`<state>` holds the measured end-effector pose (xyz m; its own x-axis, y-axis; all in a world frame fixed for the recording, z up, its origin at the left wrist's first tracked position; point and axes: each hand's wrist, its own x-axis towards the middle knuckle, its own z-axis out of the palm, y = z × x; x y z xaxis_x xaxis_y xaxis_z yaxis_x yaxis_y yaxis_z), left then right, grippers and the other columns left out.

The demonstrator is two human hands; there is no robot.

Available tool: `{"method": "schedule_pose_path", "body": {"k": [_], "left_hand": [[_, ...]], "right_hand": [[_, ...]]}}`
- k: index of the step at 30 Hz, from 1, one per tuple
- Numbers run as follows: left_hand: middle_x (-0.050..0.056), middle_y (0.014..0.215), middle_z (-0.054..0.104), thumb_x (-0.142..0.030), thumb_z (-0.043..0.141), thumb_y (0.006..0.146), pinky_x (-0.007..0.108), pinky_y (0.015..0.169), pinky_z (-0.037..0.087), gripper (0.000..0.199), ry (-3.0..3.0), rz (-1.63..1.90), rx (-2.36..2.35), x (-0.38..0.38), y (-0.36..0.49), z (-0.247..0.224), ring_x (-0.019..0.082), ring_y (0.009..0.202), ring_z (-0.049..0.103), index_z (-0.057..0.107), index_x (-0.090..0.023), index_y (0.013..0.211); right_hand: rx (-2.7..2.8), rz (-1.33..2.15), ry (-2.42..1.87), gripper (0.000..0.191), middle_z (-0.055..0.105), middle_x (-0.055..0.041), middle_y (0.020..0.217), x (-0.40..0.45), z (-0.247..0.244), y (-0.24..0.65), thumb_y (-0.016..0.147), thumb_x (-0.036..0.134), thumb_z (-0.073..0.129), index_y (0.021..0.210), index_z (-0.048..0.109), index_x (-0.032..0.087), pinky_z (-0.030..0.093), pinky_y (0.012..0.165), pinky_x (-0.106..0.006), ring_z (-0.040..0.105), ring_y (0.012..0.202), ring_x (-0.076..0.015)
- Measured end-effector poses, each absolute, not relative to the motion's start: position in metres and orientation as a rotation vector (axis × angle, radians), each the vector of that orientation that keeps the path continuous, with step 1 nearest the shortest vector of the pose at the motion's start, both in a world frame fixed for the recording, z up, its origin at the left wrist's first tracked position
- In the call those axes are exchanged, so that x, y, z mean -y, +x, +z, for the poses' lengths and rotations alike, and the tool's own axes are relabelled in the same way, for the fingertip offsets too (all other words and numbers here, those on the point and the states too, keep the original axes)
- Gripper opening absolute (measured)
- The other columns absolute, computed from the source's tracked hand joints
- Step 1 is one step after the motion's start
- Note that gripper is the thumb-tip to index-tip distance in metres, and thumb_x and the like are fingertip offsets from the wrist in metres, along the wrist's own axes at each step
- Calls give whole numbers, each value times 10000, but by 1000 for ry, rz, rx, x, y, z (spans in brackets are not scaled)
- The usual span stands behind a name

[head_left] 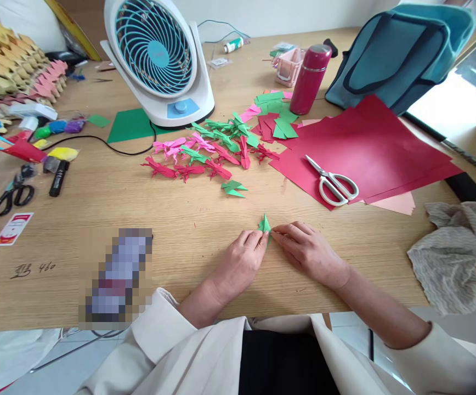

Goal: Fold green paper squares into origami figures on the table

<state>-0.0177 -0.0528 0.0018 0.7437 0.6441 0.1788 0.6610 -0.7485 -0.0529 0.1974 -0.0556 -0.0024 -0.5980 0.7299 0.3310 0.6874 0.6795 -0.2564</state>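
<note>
A small green folded paper lies at the table's front middle, its pointed tip facing away from me. My left hand is closed, thumb and fingers pressing the paper's left side. From the right, my right hand pinches the paper's edge with its fingertips. Parts of the paper are hidden under my fingers. Just beyond lies another green folded piece with pointed ends. Farther back is a cluster of folded paper figures in red, pink and green.
White-handled scissors rest on large red paper sheets at the right. A magenta bottle, a fan and a teal bag stand behind. A blurred-out phone lies left, a crumpled cloth right.
</note>
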Motion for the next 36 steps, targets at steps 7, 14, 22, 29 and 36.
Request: {"method": "schedule_pose_path", "body": {"k": [7,14,22,29,36], "left_hand": [[131,1131,635,-150,422,995,334,947,475,389,-2860,-192,1056,51,-18,1,217,1004,551,526,-54,1357],[153,1374,566,-115,439,965,342,1012,467,413,-2896,-143,964,48,-20,2,231,1093,549,530,-26,1358],[129,1428,553,-142,430,986,376,904,476,372,-2882,-214,966,45,-24,0,232,1166,529,567,-94,1329],[118,1414,569,-144,440,973,455,1034,377,347,-2918,-255,987,40,-22,3,237,1246,497,582,-113,1289],[112,1414,574,-180,467,952,530,1115,306,282,-2954,-295,1058,36,-17,4,246,1259,491,613,-144,1192]], "right_hand": [[2501,113,-1114,345,666,-132,1122,56,-4,197,978,123,427,1247,637,171,540,774,-410,591,904,-243],[2550,85,-1078,330,661,-127,1164,56,-6,197,982,117,428,1237,636,148,533,783,-413,570,903,-245],[2500,137,-1108,317,661,-121,1063,55,-4,193,987,121,413,1185,656,167,531,764,-405,588,869,-235],[2529,102,-1096,272,667,-136,1068,54,-5,194,983,127,433,1143,653,137,545,790,-392,584,908,-239],[2510,130,-1091,262,659,-132,1113,54,-6,194,978,120,437,1137,644,141,546,817,-396,574,920,-235]]}}
